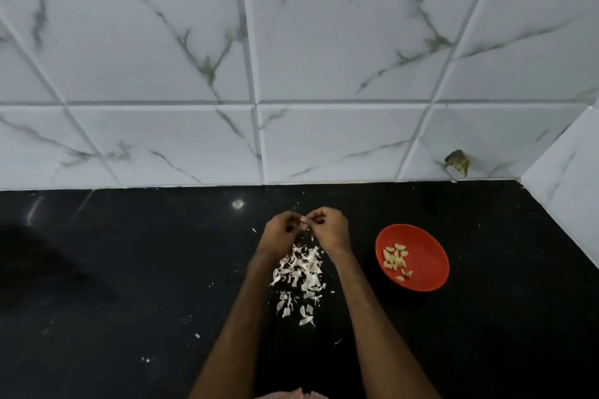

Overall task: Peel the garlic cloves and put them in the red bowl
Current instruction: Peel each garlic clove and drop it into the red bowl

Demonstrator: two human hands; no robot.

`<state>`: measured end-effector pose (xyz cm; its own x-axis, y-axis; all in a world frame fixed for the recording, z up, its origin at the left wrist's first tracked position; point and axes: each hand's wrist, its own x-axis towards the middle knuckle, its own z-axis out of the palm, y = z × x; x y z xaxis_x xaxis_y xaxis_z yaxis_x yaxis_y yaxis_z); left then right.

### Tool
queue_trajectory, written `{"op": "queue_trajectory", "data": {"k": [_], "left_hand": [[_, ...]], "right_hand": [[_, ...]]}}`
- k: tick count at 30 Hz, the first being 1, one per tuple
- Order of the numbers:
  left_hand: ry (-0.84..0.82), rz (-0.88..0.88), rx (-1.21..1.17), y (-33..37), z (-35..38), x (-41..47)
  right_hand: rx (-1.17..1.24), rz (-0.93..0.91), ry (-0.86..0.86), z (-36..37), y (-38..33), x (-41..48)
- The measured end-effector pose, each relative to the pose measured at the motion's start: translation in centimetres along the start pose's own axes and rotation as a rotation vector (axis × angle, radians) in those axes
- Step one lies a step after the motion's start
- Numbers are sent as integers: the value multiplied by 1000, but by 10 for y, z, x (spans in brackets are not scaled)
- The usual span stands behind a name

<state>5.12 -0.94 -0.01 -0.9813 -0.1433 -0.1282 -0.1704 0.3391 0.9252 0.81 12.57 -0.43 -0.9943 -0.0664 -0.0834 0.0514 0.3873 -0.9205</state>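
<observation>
Left hand [284, 231], right hand [330, 229], clove [304, 220] between

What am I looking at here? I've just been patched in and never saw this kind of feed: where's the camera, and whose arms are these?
There is no machine. One camera sits on a person's head and looks forward and down, so their two bare arms come in from the bottom edge. The left hand and right hand together pinch a small garlic clove above a pile of peels on the black counter. To the right stands the red bowl, which holds peeled cloves. Behind it all is a tiled wall.
</observation>
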Motion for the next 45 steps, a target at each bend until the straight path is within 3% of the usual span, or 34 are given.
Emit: {"op": "queue_trajectory", "data": {"k": [6,10,21,31,39,45], "left_hand": [[52,-35,-286,-7,7,-10],[86,-88,-416,-13,9,-11],[160,47,-253,-9,7,-8],[131,82,-71,-12,15,-4],[184,60,-177,-7,19,-3],[175,36,-420,5,16,-5]], "right_hand": [[214,-30,-82,-7,8,-21],[208,-34,-120,-14,9,-22],[-12,-72,-73,-9,-10,-19],[29,-65,-52,-15,-14,-28],[170,4,2,-12,-18,-26],[133,-36,-16,-16,-22,-17]]}}
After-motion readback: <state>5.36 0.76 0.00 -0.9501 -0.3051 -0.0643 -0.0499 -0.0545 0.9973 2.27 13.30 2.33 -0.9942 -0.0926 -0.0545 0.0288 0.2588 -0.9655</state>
